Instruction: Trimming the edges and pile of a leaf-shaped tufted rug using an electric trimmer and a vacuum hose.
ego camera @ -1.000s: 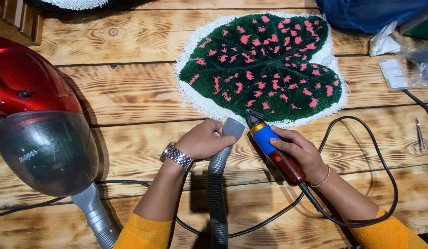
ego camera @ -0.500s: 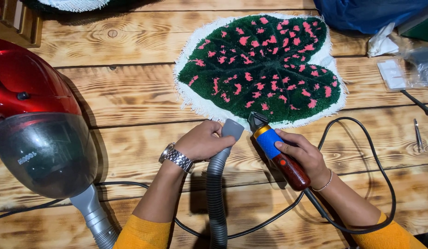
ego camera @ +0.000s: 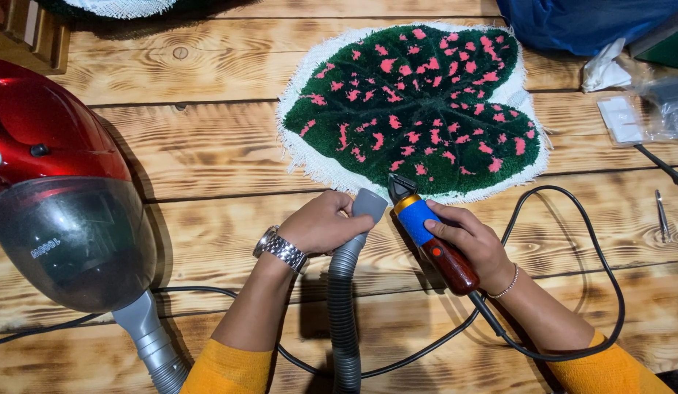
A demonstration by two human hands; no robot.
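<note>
My left hand (ego camera: 321,222), with a metal watch on the wrist, grips the grey vacuum hose (ego camera: 344,292) just behind its nozzle, which points at the near edge of a leaf-shaped tufted rug (ego camera: 419,102), dark green with pink spots and a white fringe. My right hand (ego camera: 470,241) holds an electric trimmer (ego camera: 426,230) with a blue band and a red-brown handle. The trimmer's blade head sits beside the nozzle at the rug's white fringe. A black cord (ego camera: 594,255) loops from the trimmer to the right.
A red vacuum cleaner (ego camera: 54,190) with a clear dust bowl lies at the left on the wooden plank surface (ego camera: 207,146). At the right are blue fabric (ego camera: 572,22), plastic bags (ego camera: 660,102), a small metal tool (ego camera: 661,213) and a black plug cable (ego camera: 656,164).
Both hands, with the hose nozzle and the trimmer, have stayed at the rug's near edge with only slight shifts. The view has moved a little.
</note>
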